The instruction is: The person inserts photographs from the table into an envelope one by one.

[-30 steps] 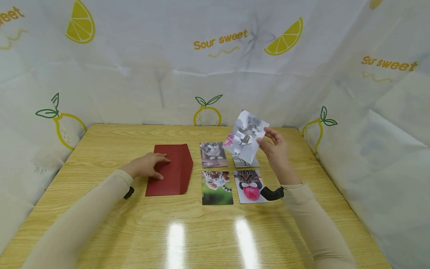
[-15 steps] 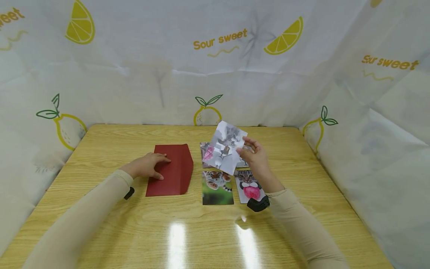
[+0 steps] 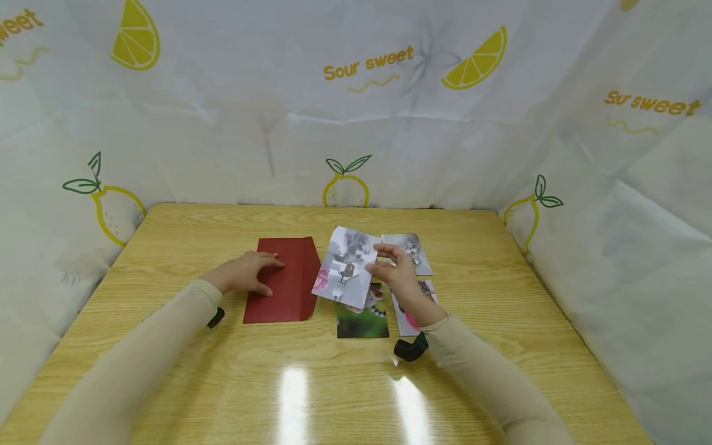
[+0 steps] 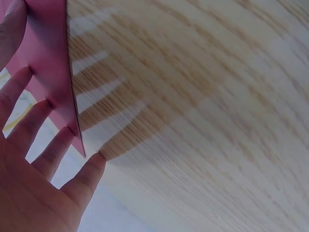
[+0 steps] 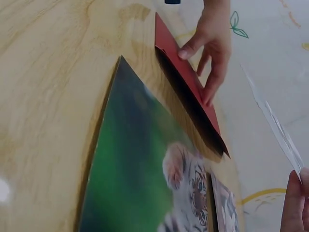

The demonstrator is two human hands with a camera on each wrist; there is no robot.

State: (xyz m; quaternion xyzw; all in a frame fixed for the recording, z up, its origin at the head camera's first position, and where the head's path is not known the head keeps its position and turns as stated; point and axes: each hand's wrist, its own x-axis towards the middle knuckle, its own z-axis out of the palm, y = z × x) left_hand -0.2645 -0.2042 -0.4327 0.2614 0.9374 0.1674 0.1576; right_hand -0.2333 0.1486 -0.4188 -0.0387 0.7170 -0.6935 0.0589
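Observation:
A red envelope [image 3: 285, 306] lies on the table left of centre, its pointed flap side facing right. My left hand [image 3: 245, 273] rests on it with fingers spread; in the left wrist view the little finger of that hand [image 4: 38, 188] reaches past the envelope's edge onto the wood. Between thumb and fingers, my right hand [image 3: 402, 279] pinches a grey kitten photo card [image 3: 342, 266] by its right edge. The card is raised and tilted, its left corner near the flap. In the right wrist view this card [image 5: 275, 123] appears almost edge-on.
Below the held card lies a tiger card [image 3: 361, 324], partly covered. Right of it is a card with a pink ball [image 3: 411, 321], partly behind my right wrist, and behind that a grey cat card [image 3: 419, 250]. Another card [image 5: 226, 208] shows beyond the tiger in the right wrist view.
My right hand has carried the kitten card leftward and lower, from above the back right card towards the envelope. The left hand has stayed on the envelope.

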